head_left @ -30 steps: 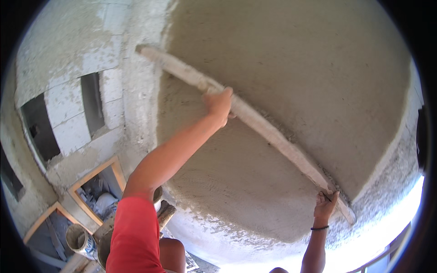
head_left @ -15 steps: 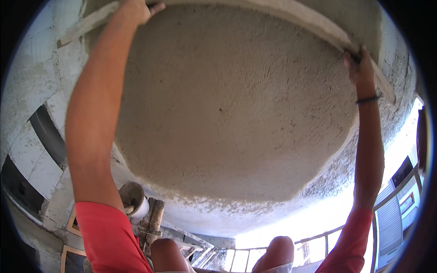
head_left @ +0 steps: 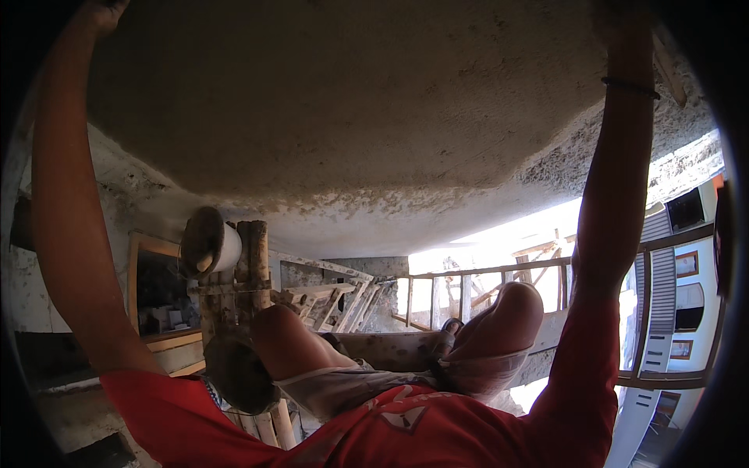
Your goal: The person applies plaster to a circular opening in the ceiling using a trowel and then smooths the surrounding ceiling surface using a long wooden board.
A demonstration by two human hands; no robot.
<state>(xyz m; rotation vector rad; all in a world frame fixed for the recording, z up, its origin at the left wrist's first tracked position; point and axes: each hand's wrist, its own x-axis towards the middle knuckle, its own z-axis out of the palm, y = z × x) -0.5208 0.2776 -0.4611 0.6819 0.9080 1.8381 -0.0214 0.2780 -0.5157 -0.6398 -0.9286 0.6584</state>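
Note:
Both my arms are stretched up to a wide plastered surface [head_left: 351, 93], damp and grey-brown with a rough lower border. My left hand [head_left: 109, 12] is at the upper left edge, its fingers mostly cut off. In deep shadow at the upper right is my right hand [head_left: 624, 27], above a dark wristband. Beside it the end of a long wooden straightedge [head_left: 669, 70] slants down past the wrist; the hand appears closed on it, though its fingers are hardly visible. The rest of the straightedge lies out of view.
Below left, a bucket [head_left: 226, 248] with something pale inside stands on upright timbers [head_left: 253, 253]. A dark round container [head_left: 242, 373] sits beside my knee. Behind my legs are a plank [head_left: 390, 351], a wooden ladder-like frame [head_left: 355, 300] and a railing [head_left: 484, 274].
The view has tipped downward, bringing my legs and the scaffold into sight. Both hands now sit at the upper edge, and most of the straightedge has left the picture.

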